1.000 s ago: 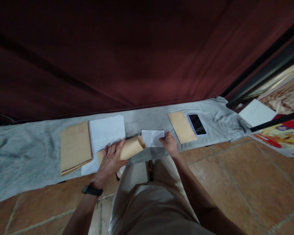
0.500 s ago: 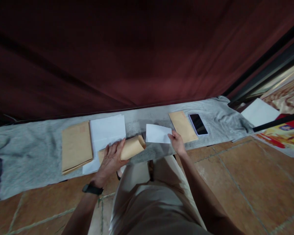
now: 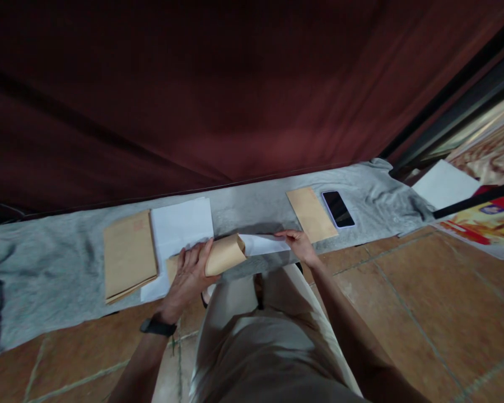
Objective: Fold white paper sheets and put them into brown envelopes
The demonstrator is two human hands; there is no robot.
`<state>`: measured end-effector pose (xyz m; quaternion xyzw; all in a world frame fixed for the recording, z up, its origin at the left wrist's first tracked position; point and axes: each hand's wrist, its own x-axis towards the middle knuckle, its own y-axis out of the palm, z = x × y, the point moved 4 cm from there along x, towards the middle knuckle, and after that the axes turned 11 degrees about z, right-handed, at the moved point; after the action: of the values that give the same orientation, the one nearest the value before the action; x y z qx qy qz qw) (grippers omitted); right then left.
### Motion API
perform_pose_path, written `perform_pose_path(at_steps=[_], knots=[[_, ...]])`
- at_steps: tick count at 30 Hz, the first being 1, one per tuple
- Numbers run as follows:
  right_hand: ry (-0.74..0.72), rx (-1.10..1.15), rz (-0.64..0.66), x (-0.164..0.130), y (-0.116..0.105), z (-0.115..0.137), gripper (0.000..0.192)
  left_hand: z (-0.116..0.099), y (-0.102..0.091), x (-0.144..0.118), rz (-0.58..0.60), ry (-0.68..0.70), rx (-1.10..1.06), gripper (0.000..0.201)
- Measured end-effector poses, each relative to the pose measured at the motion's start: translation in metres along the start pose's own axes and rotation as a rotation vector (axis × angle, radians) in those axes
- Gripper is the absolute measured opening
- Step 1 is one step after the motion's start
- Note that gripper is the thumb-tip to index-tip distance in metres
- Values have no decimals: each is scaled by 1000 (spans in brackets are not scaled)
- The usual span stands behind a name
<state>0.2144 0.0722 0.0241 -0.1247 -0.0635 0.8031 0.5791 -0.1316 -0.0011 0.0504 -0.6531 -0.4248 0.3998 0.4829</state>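
My left hand [image 3: 192,271] grips a brown paper envelope [image 3: 224,256], thumb on the near side and fingers over the top, and its mouth bulges open toward the right. Between the thumb and fingers of my right hand [image 3: 297,243] is the right end of a folded white sheet of paper [image 3: 265,244]. The sheet's left end is at the envelope's mouth; how far inside it reaches is hidden. Under and behind my left hand lies a stack of white paper [image 3: 183,221]. Left of that rests a pile of brown envelopes [image 3: 130,254].
A single brown envelope [image 3: 313,212] and a phone [image 3: 338,209] lie to the right on the grey cloth [image 3: 50,268] covering the narrow bench. Dark red fabric [image 3: 235,101] hangs behind. Farther right are a black bar [image 3: 479,198] and a colourful printed sheet [image 3: 487,224].
My right hand has brought the white sheet left and nearer, tilting it, so its left end now meets the envelope's mouth. My left hand keeps its hold on the envelope.
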Motion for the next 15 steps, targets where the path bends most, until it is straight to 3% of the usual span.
perform_pose_path(at_steps=[3,9,15], knots=[[0,-101,96,5,-4,7,27,0,0,0,-3,12,13,104],[4,-210,158,14,-3,18,21,-6,-5,3,-13,31,70,107],[-26,-70,85,12,15,22,29,-18,-19,7,-28,54,101,105]])
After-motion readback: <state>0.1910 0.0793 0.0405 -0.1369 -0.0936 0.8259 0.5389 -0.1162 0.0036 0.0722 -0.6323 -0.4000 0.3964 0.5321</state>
